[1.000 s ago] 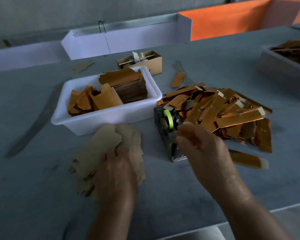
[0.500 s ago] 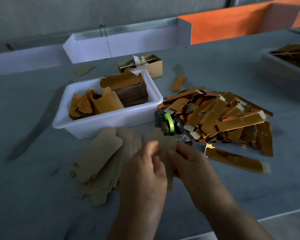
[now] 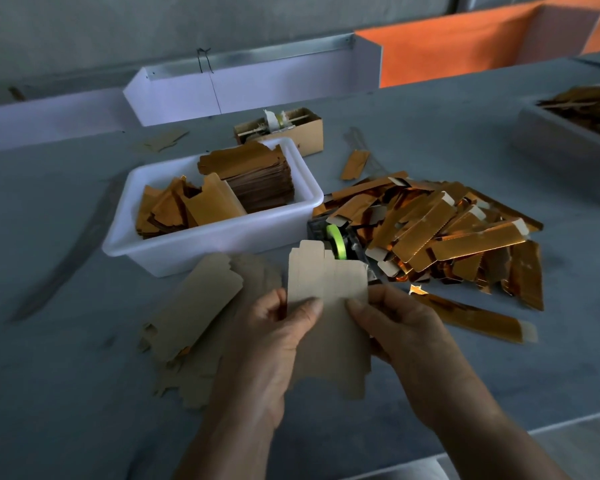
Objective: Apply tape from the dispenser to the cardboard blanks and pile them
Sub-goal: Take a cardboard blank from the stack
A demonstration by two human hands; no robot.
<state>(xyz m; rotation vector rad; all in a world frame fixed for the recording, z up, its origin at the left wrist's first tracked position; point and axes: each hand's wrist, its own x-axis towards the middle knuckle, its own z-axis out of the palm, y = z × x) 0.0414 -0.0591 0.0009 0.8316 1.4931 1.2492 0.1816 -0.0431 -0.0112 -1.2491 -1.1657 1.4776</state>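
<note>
Both hands hold one brown cardboard blank (image 3: pixel 328 292) upright above the table. My left hand (image 3: pixel 274 344) pinches its left edge with the thumb on the front. My right hand (image 3: pixel 402 337) pinches its right edge the same way. Just behind the blank stands the dark tape dispenser (image 3: pixel 343 239) with a green tape roll. A loose stack of brown blanks (image 3: pixel 194 306) lies flat to the left of my hands. A heap of folded gold-faced blanks (image 3: pixel 437 230) lies to the right of the dispenser, and one gold blank (image 3: pixel 471 317) lies apart near my right hand.
A white tub (image 3: pixel 215 237) with more blanks stands behind the loose stack. A small cardboard box (image 3: pixel 291 128) sits behind it. A grey bin (image 3: pixel 561 147) of blanks is at the far right. White trays (image 3: pixel 250 88) line the back. The table's front edge (image 3: pixel 551 427) runs close by.
My left hand lifted a blank off the loose stack and my right hand left the dispenser to meet it. Both hands now hold the blank higher and upright.
</note>
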